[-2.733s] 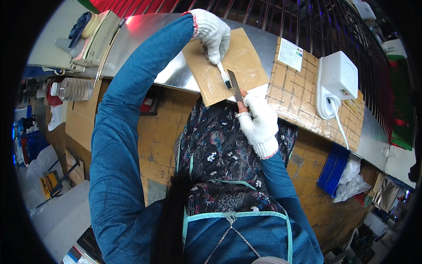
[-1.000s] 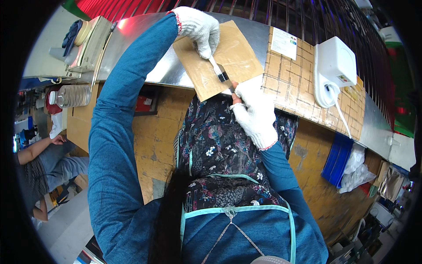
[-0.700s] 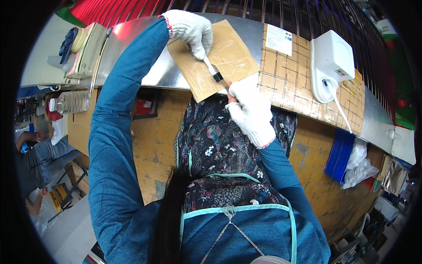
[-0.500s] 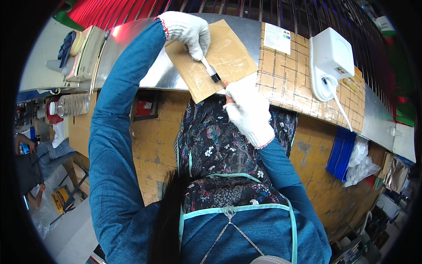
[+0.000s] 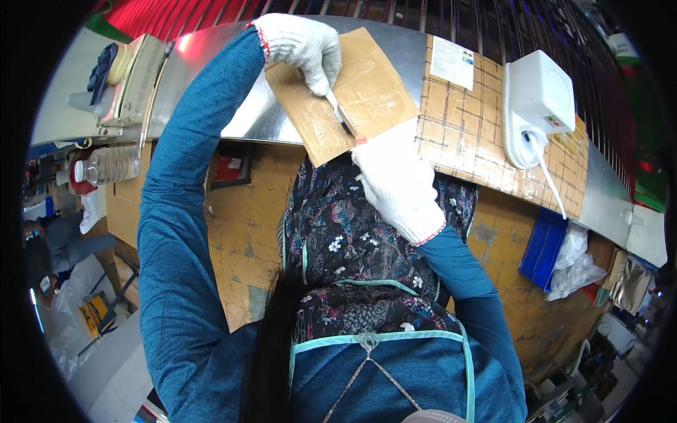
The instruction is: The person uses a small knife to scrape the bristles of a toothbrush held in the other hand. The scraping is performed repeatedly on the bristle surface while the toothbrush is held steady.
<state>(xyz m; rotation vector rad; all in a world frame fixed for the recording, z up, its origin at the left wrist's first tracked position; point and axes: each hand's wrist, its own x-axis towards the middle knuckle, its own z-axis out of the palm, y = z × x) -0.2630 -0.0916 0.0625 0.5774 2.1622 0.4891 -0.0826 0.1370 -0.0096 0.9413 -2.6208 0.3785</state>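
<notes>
My left hand (image 5: pixel 307 58), in a white knit glove, is closed on a narrow white strip with a black end (image 5: pixel 337 109). The strip slants down toward my right hand and shows nearly edge-on. Also gloved, my right hand (image 5: pixel 396 185) has its fingers drawn together, a bare fingertip poking out beside the black end. Whatever those fingers pinch is hidden or too small to make out. Below both hands lies a square brown cardboard sheet (image 5: pixel 381 81) with shiny tape on it, jutting over the table's near edge.
The metal table (image 5: pixel 240 116) carries a taped cardboard mat (image 5: pixel 458 141) on the right, with a white boxy device (image 5: pixel 539 92) and its cable. Metal bars run behind. At left are a clear plastic bottle (image 5: pixel 113 166) and a box edge; a blue bin (image 5: pixel 543 250) hangs lower right.
The strip has rolled from showing its broad face to nearly edge-on. My right hand has turned slightly, its fingertip now against or close to the black end. My left hand has barely moved.
</notes>
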